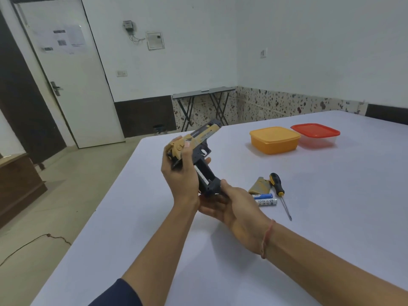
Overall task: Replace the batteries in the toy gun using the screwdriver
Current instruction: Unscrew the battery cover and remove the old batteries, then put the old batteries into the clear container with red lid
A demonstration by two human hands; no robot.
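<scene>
So the left hand (180, 173) is wrapping round the back end of the tan-and-black plastic toy gun (199, 136), and the right hand (231, 206) is gripping the butt of its handle, both keeping it just above the white table (309, 239). The open battery bay (204, 173) is facing up. I'm guessing it's light, hollow and a bit slick, so I'd be grabbing the chunky handle, not the thin bay walls. Tan cover (260, 186), black-and-yellow-handled screwdriver (277, 184) and two blue-and-white batteries (263, 199) are lying close by.
</scene>
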